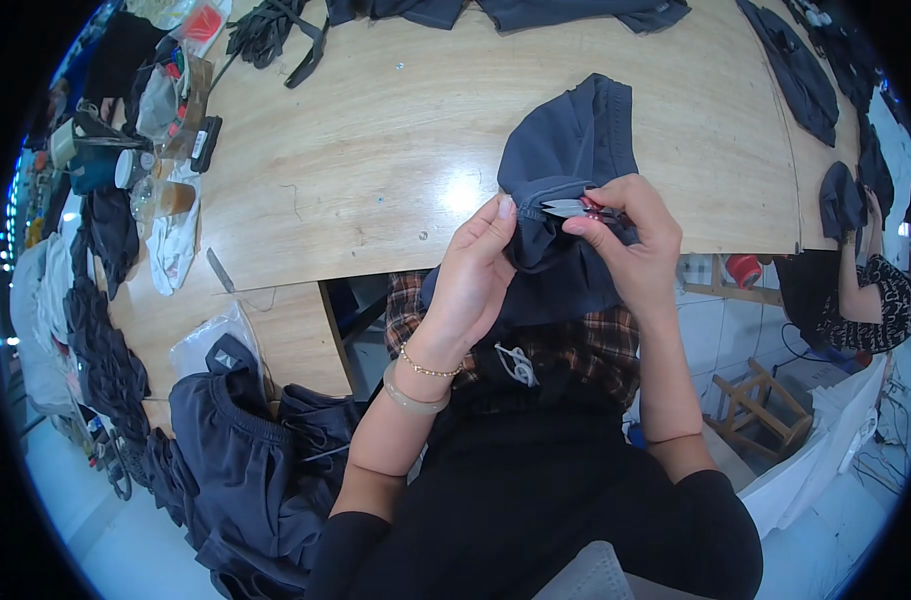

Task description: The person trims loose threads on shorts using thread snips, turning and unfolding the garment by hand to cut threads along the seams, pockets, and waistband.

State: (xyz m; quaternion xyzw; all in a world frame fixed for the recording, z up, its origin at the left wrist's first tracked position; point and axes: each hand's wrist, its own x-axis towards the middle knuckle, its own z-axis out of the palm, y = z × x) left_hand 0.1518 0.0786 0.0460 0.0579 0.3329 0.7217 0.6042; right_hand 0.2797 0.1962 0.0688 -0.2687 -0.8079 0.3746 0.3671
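Note:
A dark blue-grey garment [566, 140] with a gathered elastic edge lies partly on the wooden table and hangs over its front edge toward my lap. My left hand [476, 265] pinches a hem of this garment between thumb and fingers. In my right hand [631, 240] are small thread snips [568, 208] with red on the handle. Their pointed metal blades face left, close to the hem beside my left fingertips. Whether the blades touch the cloth I cannot tell.
The wooden table [346, 180] spreads ahead. Dark garments [236, 440] are piled at lower left. A bottle [166, 198] and clutter line the left side. Dark straps [271, 35] lie at the back. Another person [871, 300] sits at right, near a wooden stool [761, 410].

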